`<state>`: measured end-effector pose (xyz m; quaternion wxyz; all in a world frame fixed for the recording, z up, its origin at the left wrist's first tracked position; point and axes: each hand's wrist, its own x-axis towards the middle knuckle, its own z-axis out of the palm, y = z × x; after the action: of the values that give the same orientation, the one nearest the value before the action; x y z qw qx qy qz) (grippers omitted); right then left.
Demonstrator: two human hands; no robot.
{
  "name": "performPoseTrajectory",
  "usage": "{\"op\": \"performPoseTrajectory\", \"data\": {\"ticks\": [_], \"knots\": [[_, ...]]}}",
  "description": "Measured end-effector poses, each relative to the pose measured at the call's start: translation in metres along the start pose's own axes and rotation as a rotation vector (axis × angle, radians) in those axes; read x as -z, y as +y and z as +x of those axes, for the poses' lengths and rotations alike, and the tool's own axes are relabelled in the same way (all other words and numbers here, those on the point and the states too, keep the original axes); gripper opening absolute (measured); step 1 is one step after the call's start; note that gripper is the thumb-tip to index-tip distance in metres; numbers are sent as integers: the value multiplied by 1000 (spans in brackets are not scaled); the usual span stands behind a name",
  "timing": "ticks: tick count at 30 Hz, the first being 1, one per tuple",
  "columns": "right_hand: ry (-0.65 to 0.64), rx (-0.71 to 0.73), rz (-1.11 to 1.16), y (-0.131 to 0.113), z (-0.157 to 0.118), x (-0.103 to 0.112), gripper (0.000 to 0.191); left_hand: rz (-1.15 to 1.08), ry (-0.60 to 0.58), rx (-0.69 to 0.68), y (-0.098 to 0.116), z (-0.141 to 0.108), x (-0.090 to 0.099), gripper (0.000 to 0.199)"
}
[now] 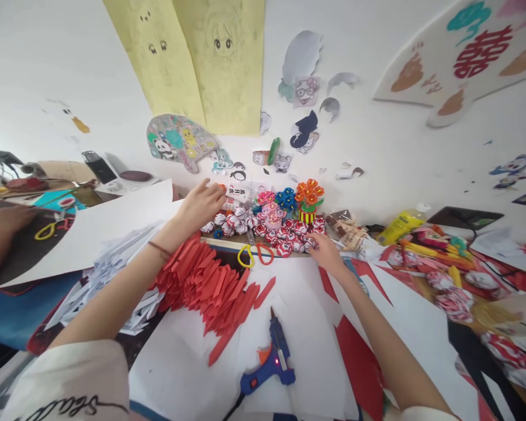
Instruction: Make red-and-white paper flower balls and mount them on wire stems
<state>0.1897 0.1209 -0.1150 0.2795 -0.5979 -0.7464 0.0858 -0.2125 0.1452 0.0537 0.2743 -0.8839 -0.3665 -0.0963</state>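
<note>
My left hand [203, 203] is raised at the back of the table, fingers apart and loosely bent, holding nothing that I can see. It is above white paper flowers with red edges [236, 221], beside a clear plastic bag. At the right end of the row, my right hand [328, 252] has its fingertips closed on a red-and-white paper flower [310, 243], partly hidden by the fingers. Between the hands lie scissors [256, 255] with a yellow and an orange handle. Nearer me, a blue glue gun [272, 354] with a lit red light rests on white paper [315, 327].
Red paper strips [201, 280] and white paper strips [114, 275] are heaped at left. Small bright flower ornaments [284, 202] stand against the wall. A yellow bottle [403, 224] is at right. Another person's hand [13, 222] is at far left, near more scissors [55, 222].
</note>
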Motion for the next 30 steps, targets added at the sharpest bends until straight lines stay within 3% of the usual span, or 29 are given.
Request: {"op": "performPoseTrajectory", "data": {"ticks": [6, 10, 12, 17, 20, 26, 30], "knots": [[-141, 73, -200, -4, 14, -12, 41, -76, 148, -7, 65, -44, 67, 24], [-155, 50, -293, -4, 15, -17, 47, -297, 310, -44, 115, -85, 91, 25], [-147, 39, -324, -6, 15, -21, 46, -394, 349, 14, 138, -102, 96, 26], [-99, 44, -345, -16, 15, -24, 35, -533, 465, 225, 186, -123, 92, 24], [-25, 62, -327, -24, 12, -15, 35, -623, 469, 352, 207, -126, 83, 32], [167, 130, -249, -54, -14, 28, 38, -754, 357, 435, 234, -111, 63, 30], [291, 358, -56, -88, -44, 55, 43, -796, 258, 542, 243, -84, 46, 30]]}}
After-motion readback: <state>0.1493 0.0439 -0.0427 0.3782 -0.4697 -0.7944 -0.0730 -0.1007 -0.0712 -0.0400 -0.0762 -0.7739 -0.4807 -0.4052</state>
